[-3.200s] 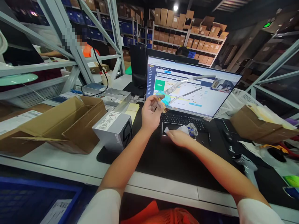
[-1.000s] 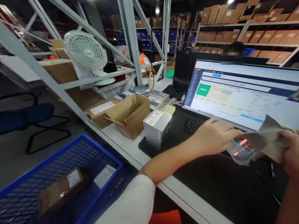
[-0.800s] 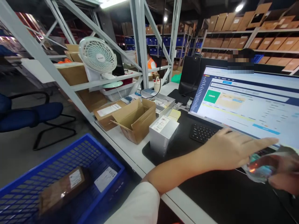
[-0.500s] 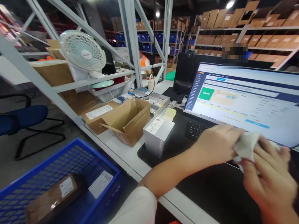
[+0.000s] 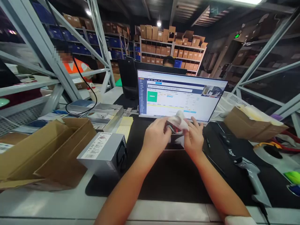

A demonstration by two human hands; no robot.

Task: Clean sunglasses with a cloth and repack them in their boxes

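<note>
In front of the monitor, a soft white wrapping (image 5: 179,121) is bunched between my two hands, its exact material unclear. A small dark item with a bit of red (image 5: 173,128) shows beneath it, mostly covered. My left hand (image 5: 156,132) pinches the left end of this item between thumb and fingers. On the other side my right hand (image 5: 194,135) grips the wrapping, with some fingers raised apart. A grey printed box (image 5: 105,154) with a white label stands to the left of my forearms on the black mat (image 5: 173,178).
An open cardboard box (image 5: 63,156) sits at the left, beside yellow paper slips (image 5: 124,126) and metal trays (image 5: 112,117). The monitor (image 5: 178,97) stands behind my hands. At right are a barcode scanner (image 5: 252,178), a mouse (image 5: 224,138), a tape roll (image 5: 269,151) and another carton (image 5: 248,123).
My view has swung right, from the blue crate and fan toward the monitor. Both hands now appear centred, and the dark item under the white wrapping has become visible.
</note>
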